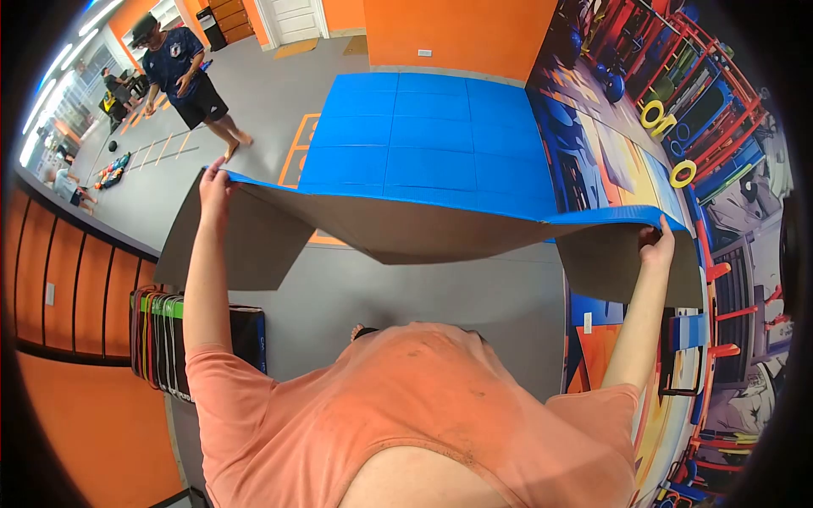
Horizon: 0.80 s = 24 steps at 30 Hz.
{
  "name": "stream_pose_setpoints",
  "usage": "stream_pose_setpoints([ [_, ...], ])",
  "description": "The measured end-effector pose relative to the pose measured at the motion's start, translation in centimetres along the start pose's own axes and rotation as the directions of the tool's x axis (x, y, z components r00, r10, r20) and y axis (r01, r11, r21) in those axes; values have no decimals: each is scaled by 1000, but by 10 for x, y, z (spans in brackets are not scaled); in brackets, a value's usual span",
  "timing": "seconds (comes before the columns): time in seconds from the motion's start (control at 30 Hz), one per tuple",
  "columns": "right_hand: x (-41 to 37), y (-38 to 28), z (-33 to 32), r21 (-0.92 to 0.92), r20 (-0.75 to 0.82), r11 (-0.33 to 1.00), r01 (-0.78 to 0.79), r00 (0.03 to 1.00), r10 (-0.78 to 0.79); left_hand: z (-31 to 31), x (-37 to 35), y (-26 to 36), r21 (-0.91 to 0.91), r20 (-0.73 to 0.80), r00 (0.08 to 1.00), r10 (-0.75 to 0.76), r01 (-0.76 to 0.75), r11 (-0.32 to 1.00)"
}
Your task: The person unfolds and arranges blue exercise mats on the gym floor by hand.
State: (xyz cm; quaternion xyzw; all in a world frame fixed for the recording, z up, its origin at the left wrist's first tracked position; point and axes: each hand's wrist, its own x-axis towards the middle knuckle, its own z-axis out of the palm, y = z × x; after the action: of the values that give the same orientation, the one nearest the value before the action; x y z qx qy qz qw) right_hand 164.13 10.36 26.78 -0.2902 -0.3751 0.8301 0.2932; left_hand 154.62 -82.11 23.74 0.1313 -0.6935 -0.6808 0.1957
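Observation:
A wide blue folding gym mat [423,140] with a grey-brown underside stretches out in front of me. Its far panels lie on the floor by the orange wall, while the near edge is lifted and sags in the middle. At the left end of that edge, my left hand [216,190] is closed on the mat, thumb and fingers pinching it. My right hand [657,241] grips the same edge near its right end, fingers curled over the top. Outer flaps of the mat hang down beyond both hands.
A person [182,76] in dark clothes stands barefoot at the far left. Behind my left arm is a box [246,339] with straps on it. A mural wall with equipment racks and yellow rings [683,174] runs along the right. An orange wall [457,34] rises behind the mat.

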Motion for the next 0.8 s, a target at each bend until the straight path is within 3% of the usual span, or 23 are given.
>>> stream_pose_setpoints([
  [0.03, -2, 2, 5, 2, -1, 1000, -1, 1000, 1, -6, 8, 6, 9, 13, 999, 40, -41, 999],
  [0.13, -8, 7, 15, 90, 239, 996, -16, 971, -6, -11, 5, 30, 37, -13, 994, 108, -107, 994],
  [0.23, -52, 20, 45, 94, 95, 995, 28, 995, -37, -34, -3, 18, 71, -3, 992, 128, -128, 989],
  [0.37, -60, 48, 23, -8, 204, 1000, -21, 979, 22, -63, -31, -60, 99, -161, 984, 71, -55, 994],
  [0.4, -60, 57, 16, -16, 173, 998, -57, 983, 59, -78, -41, -89, 130, -169, 985, -28, 51, 990],
  [0.5, -65, 93, -9, -50, 45, 992, -114, 992, 116, -106, -82, -204, -42, -282, 930, -236, 234, 971],
  [0.57, -66, 117, -36, -72, 3, 981, -180, 984, 180, -92, -131, -263, -308, -430, 816, -387, 270, 912],
  [0.6, -62, 130, -55, -90, 40, 972, -215, 975, 219, -116, -162, -305, -252, -330, 796, -508, 444, 860],
  [0.63, -74, 140, -55, -50, -13, 972, -230, 973, 230, -102, -200, -310, -329, -286, 759, -585, 496, 804],
  [0.67, -79, 150, -62, -49, -7, 959, -278, 961, 278, -90, -234, -316, -290, -236, 705, -669, 606, 740],
  [0.7, -81, 163, -72, -47, -2, 944, -325, 946, 326, -83, -264, -338, -140, -341, 561, -755, 763, 631],
  [0.73, -86, 177, -79, -58, 15, 938, -343, 939, 344, -78, -295, -357, 10, -342, 486, -805, 858, 513],
  [0.77, -93, 190, -81, -68, 31, 931, -360, 931, 362, -70, -326, -367, 134, -229, 463, -856, 886, 444],
  [0.8, -108, 198, -74, -119, 18, 942, -314, 948, 319, -52, -358, -364, 143, -189, 478, -858, 878, 458],
])
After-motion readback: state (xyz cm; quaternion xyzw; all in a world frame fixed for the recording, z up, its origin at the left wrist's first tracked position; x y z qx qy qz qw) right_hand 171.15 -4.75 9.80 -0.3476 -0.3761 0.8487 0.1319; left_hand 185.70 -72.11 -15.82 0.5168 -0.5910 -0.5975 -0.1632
